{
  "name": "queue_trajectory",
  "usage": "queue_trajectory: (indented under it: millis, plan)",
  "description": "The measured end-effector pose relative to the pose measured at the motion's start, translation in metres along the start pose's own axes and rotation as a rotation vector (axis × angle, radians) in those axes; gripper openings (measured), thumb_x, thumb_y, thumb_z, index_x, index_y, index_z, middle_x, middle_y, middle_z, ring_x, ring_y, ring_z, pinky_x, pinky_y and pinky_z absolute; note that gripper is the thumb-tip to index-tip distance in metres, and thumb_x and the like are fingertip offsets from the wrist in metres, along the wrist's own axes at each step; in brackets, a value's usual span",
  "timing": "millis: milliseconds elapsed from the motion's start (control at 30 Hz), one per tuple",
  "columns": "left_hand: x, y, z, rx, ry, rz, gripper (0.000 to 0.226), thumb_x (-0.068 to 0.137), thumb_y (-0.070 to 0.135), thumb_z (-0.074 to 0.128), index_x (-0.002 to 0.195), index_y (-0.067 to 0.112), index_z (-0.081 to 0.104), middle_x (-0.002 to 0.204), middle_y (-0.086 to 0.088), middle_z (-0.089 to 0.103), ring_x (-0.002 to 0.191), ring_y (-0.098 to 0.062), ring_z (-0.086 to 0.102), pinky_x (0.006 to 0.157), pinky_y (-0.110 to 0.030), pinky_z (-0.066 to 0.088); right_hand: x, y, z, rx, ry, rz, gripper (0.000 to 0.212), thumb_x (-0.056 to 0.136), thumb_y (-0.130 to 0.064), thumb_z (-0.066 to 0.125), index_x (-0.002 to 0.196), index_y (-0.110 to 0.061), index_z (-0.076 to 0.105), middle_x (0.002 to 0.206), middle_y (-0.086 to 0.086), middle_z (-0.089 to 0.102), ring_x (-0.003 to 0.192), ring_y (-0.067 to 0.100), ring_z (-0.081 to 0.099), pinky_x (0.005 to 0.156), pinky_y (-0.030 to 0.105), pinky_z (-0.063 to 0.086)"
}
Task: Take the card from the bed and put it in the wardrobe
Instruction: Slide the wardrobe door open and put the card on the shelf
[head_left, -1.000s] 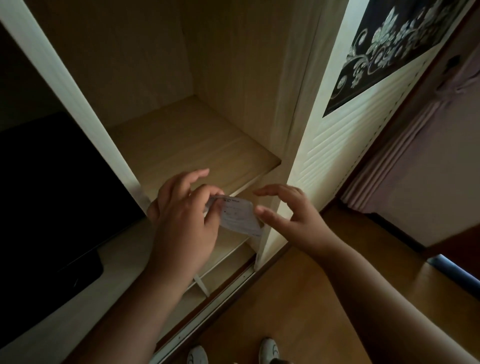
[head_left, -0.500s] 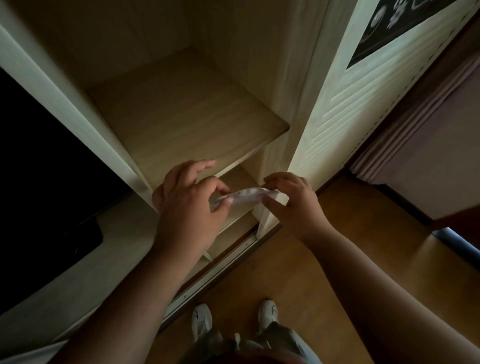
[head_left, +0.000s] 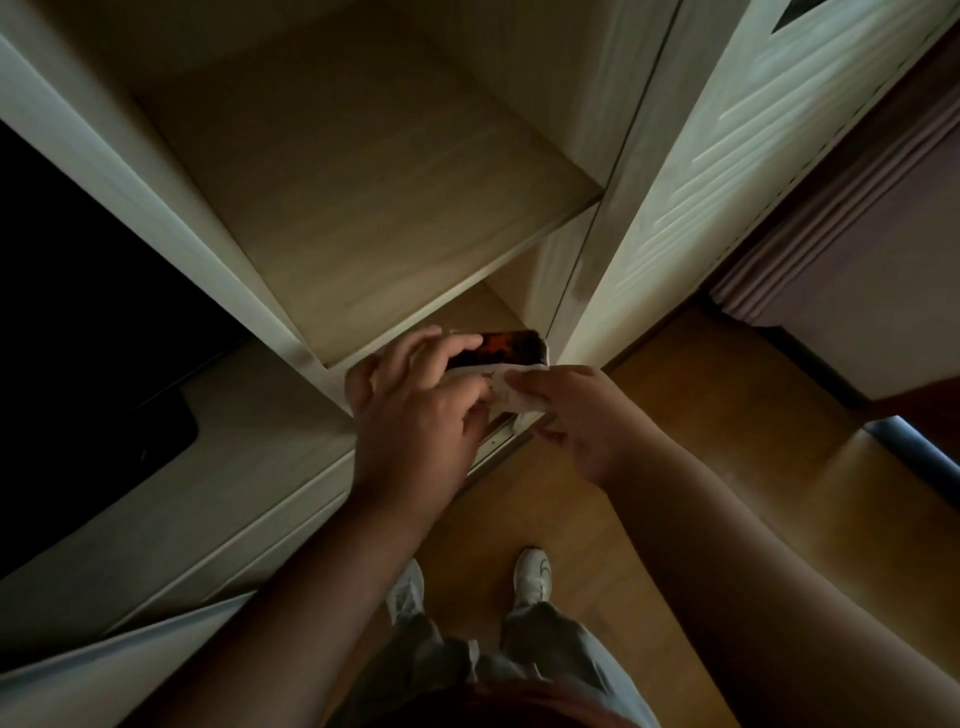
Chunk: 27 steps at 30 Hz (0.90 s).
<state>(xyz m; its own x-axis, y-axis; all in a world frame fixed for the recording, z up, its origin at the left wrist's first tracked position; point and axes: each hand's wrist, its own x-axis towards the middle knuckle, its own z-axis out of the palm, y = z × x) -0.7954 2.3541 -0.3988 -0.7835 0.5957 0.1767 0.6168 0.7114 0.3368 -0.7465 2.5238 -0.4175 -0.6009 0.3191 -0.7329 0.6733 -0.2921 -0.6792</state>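
I hold the card (head_left: 506, 352) in both hands, just in front of the open wardrobe and below the front edge of its pale wooden shelf (head_left: 384, 197). The card shows a dark face with an orange pattern on top and a white printed face underneath; it looks bent or folded open. My left hand (head_left: 415, 410) grips its left end, with fingers over the dark face. My right hand (head_left: 569, 415) pinches the white lower right part. A lower compartment (head_left: 483, 306) shows under the shelf.
The white louvred wardrobe door (head_left: 727, 171) stands to the right of the opening, with a white upright (head_left: 156, 208) to its left. A dark screen (head_left: 78, 322) sits on a white unit at left. A curtain (head_left: 857, 234) hangs at right. My shoes (head_left: 530, 574) stand on wooden floor.
My view has tilted down and my hands have dropped from shelf height to below its front edge. The card has turned and opened, so its dark patterned face now shows.
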Motion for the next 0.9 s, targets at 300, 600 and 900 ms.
queue_trajectory:
  millis: [300, 600, 900]
  plan:
    - [-0.024, -0.026, 0.035, -0.281, -0.258, -0.326, 0.059, 0.083, 0.055, 0.065, 0.138, 0.039, 0.049, 0.155, 0.008, 0.041, 0.144, -0.022, 0.032, 0.106, -0.059, 0.037, 0.032, 0.024, 0.006, -0.249, 0.069, -0.218, 0.016, 0.089, -0.02, 0.067, 0.103, -0.014, 0.073, 0.092, 0.008, 0.078, 0.084, 0.022, 0.077, 0.069, 0.032, 0.062]
    - [-0.016, -0.051, 0.046, -0.619, -0.239, -0.644, 0.049, 0.094, 0.047, 0.056, 0.143, 0.042, 0.047, 0.15, 0.01, 0.042, 0.138, -0.015, 0.043, 0.104, -0.046, 0.049, 0.122, 0.071, 0.049, -0.455, 0.285, -0.193, 0.03, 0.082, -0.042, 0.055, 0.102, -0.023, 0.067, 0.118, -0.004, 0.063, 0.115, 0.025, 0.06, 0.095, 0.047, 0.053]
    - [-0.005, -0.071, 0.081, -0.791, -0.185, -0.818, 0.035, 0.102, 0.044, 0.046, 0.136, 0.046, 0.053, 0.152, 0.012, 0.045, 0.118, 0.0, 0.053, 0.083, -0.018, 0.048, 0.195, 0.112, 0.103, -0.547, 0.222, -0.092, 0.048, 0.097, -0.036, 0.041, 0.135, -0.019, 0.065, 0.156, 0.001, 0.042, 0.146, 0.031, 0.03, 0.114, 0.049, 0.028]
